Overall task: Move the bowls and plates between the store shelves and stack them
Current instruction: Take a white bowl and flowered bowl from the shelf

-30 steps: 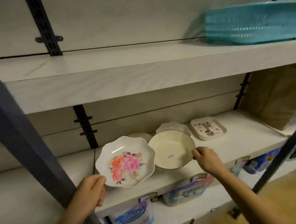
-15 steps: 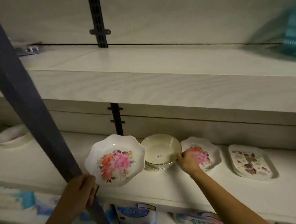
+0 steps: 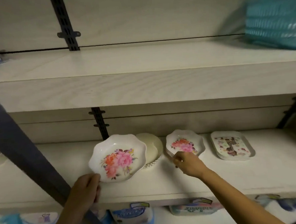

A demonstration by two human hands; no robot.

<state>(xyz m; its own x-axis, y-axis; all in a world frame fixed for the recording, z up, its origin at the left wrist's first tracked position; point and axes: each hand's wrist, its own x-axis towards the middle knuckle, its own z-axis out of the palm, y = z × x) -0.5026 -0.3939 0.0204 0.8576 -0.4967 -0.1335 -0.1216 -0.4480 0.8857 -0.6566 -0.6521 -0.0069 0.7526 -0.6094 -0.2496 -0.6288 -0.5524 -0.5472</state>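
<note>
Floral plate gripped by left hand (tilted) — right hand touching plate stack.

One head-worn view; faces the middle shelf close up, angled slightly downward.

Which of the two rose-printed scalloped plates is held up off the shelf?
The larger-looking one, gripped by the left hand; the other lies stacked on the shelf.
</note>
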